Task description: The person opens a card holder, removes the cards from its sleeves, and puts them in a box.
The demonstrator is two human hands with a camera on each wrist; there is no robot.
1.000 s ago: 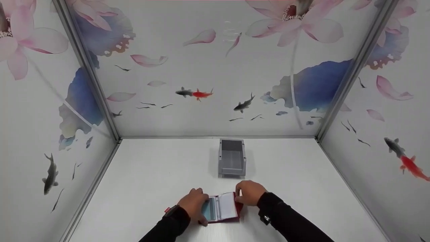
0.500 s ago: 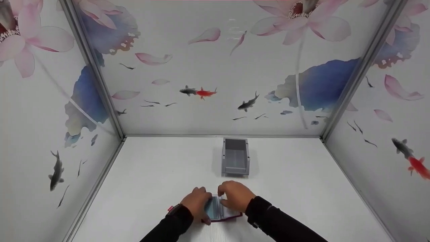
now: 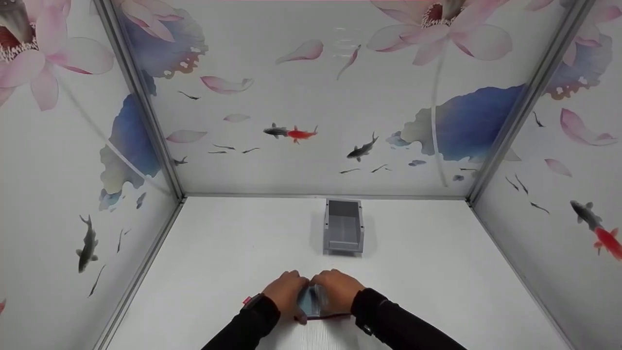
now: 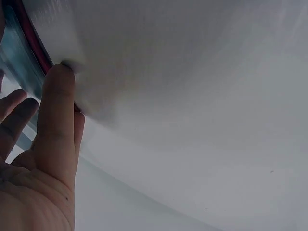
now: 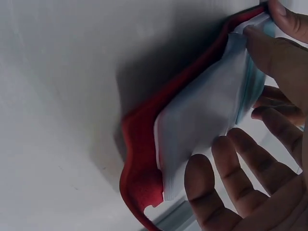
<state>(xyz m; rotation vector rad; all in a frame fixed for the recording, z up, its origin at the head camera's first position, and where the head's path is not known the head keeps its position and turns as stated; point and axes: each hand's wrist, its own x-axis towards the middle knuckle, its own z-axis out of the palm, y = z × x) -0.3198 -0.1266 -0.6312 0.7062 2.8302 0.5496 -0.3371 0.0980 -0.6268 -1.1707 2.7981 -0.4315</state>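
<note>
A small red card holder (image 5: 142, 180) with clear plastic sleeves (image 5: 199, 113) lies spread on the white table below both hands. In the head view only a bluish strip of it (image 3: 307, 302) and its dark red lower edge show between them. My left hand (image 3: 285, 294) holds its left part, thumb at the near edge and fingers at the far edge. Over the right part, my right hand (image 3: 342, 289) has its thumb on the sleeves near the spine. The other right fingers curl by the sleeves' far edge. Much of the holder's right half is hidden in the head view.
A grey plastic bin (image 3: 344, 233) stands beyond the hands, close to the back wall. White panels printed with flowers and fish close the table (image 3: 243, 233) in at the left, back and right, with metal strips along the corners.
My right hand has let go of the holder's right edge and moved left over the sleeves, close to the left hand. The left hand keeps its hold; the head view has shifted slightly.
</note>
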